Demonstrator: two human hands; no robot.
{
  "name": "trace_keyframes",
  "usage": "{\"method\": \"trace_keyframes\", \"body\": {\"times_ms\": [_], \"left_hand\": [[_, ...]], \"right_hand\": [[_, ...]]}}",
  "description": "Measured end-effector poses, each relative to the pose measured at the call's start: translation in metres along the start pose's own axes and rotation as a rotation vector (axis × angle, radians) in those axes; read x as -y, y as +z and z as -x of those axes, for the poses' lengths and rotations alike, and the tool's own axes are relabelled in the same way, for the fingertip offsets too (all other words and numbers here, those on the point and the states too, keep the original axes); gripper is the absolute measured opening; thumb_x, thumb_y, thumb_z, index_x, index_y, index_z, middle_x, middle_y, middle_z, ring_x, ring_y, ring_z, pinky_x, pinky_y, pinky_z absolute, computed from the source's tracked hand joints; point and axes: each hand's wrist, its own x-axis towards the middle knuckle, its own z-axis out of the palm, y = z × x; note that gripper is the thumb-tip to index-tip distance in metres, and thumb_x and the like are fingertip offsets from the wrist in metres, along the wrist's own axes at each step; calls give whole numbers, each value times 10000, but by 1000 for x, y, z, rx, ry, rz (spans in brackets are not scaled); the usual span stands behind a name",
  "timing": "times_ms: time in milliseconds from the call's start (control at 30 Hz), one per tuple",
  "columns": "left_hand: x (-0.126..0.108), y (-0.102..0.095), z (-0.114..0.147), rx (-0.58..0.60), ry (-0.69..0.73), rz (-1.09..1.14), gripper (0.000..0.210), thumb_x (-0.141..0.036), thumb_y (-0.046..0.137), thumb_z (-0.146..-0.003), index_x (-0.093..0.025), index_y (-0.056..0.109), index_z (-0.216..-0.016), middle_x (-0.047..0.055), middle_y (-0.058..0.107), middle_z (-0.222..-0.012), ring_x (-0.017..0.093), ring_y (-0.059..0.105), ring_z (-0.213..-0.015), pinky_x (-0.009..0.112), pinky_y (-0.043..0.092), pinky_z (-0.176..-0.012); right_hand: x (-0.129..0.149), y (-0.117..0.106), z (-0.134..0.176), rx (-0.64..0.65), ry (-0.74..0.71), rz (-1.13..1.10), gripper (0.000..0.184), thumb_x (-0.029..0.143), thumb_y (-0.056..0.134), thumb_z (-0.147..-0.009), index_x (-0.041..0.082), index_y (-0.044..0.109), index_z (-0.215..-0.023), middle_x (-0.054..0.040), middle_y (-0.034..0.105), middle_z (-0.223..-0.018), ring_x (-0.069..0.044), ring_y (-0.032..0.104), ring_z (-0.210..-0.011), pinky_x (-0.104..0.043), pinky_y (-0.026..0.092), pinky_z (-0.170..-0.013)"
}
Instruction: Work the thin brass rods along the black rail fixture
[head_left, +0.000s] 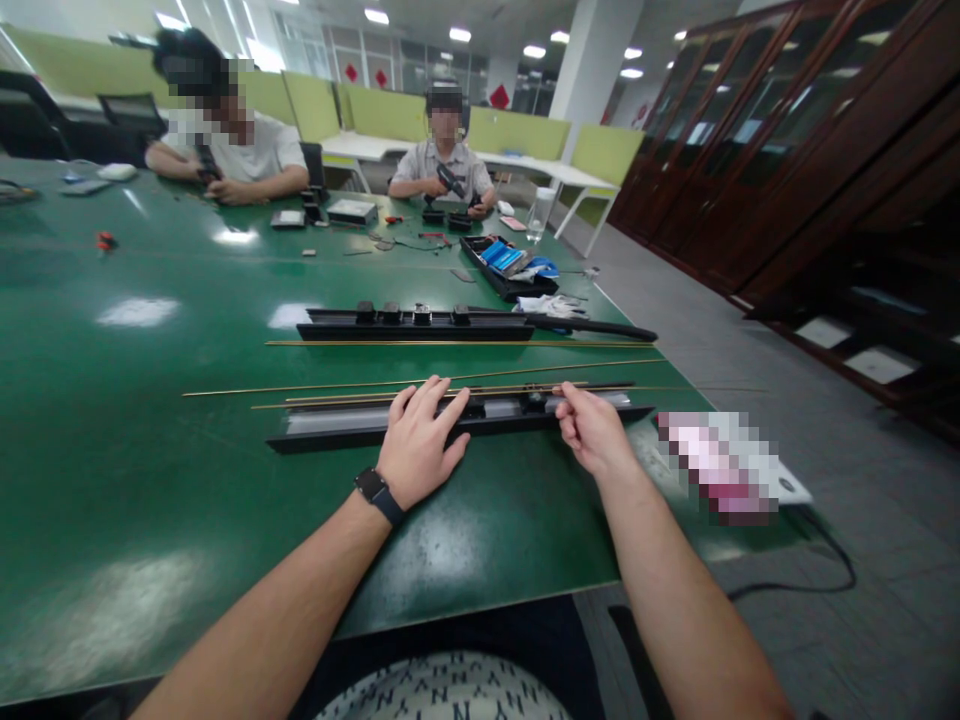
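A long black channel rail (337,434) with a pale inner strip and small dark blocks inside lies crosswise in front of me. My left hand (420,445) rests palm down over its middle, fingers spread, hiding part of the rail. At the rail's right part, my right hand (596,435) is closed in a pinch at a thin brass-coloured rod (517,389) running along the far edge; the exact grip point is hard to see. Another thin rod (300,388) lies just beyond, slightly slanted.
Farther off stand a second black rail (420,330) with several small blocks and a rod (360,344) before it. Behind are white gloves (551,307), a black tray (517,290) and a glass (538,215). A blurred-out device (720,465) with a cable sits right. Two people work across the green table (187,520).
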Motion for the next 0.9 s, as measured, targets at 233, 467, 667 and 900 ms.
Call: {"method": "trace_keyframes", "body": {"times_ms": [233, 467, 667, 900], "left_hand": [[1, 0, -1, 2, 5, -10, 541, -347, 576, -925, -248, 505, -1452, 145, 505, -1507, 305, 401, -1457, 518, 274, -1188], [0, -1, 0, 2, 7, -8, 527, -350, 565, -932, -240, 511, -1445, 147, 504, -1506, 300, 398, -1459, 513, 267, -1194], [1, 1, 0, -1, 4, -1, 528, -350, 564, -931, -242, 512, -1445, 144, 503, -1507, 302, 399, -1458, 508, 266, -1195], [0, -2, 0, 3, 2, -4, 526, -347, 566, -930, -244, 513, -1443, 139, 502, -1509, 300, 402, -1457, 502, 259, -1198]], "right_hand": [[1, 0, -1, -54, 7, -51, 270, 364, 781, -824, 175, 590, -799, 46, 569, -532, -44, 392, -299, -132, 222, -233], [1, -3, -4, -84, -2, -45, 271, 380, 769, -832, 186, 581, -805, 45, 571, -529, -50, 392, -288, -137, 220, -229], [-1, -1, -1, -5, -3, -7, 290, 411, 784, -821, 172, 621, -827, 33, 584, -540, -46, 383, -297, -133, 216, -232], [0, 0, 0, -23, 5, -35, 254, 356, 782, -825, 167, 613, -806, 37, 578, -544, -43, 387, -303, -131, 224, -229]]}}
